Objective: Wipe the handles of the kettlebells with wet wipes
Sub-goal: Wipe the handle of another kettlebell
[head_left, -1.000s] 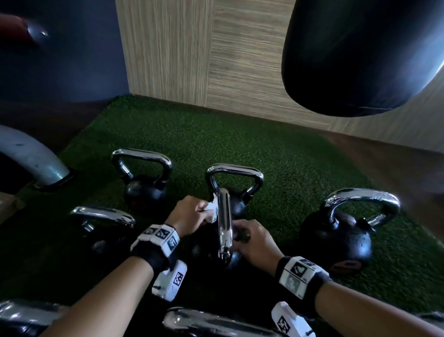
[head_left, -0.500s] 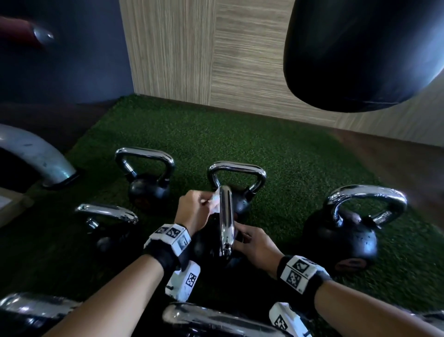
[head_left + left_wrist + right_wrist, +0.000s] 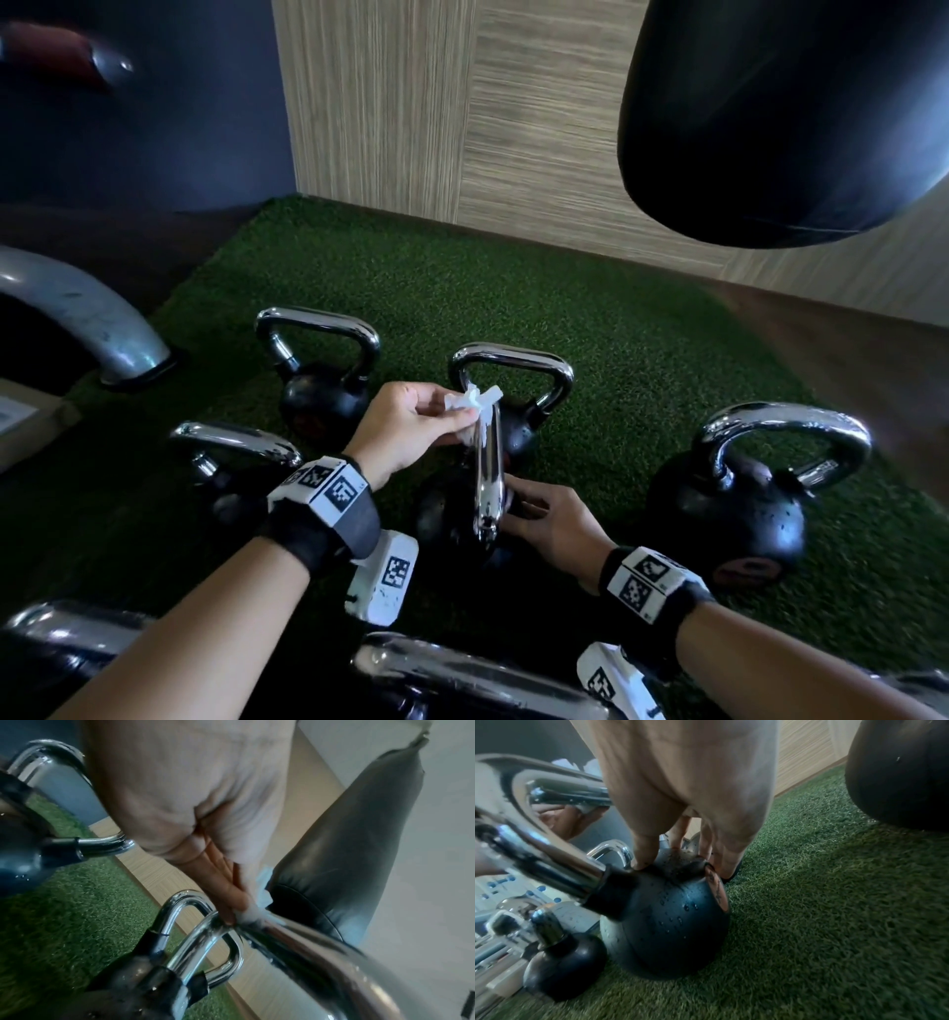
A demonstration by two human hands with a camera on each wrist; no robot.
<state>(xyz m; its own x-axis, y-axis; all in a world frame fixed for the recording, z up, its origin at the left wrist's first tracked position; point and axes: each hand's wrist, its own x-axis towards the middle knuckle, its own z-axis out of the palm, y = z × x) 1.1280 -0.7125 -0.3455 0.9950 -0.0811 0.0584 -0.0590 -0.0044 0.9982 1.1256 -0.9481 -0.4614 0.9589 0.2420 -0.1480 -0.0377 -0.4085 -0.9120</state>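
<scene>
Wet wipe at the far end of the middle kettlebell's handle, with the other handles seemingly yet to do.

The chrome handle of the middle kettlebell runs near-to-far on the green turf, and the white wet wipe is bunched against its far bend. By my reading this handle is mid-wipe, its near stretch bare of the wipe; whether any of the other kettlebells, far left, far centre, right and left, has been cleaned, I cannot tell. The left hand pinches the wipe between thumb and curled fingers, pressing it to the metal. The right hand steadies the black ball just right of the handle, fingers spread over its top, thumb near the handle's base.
</scene>
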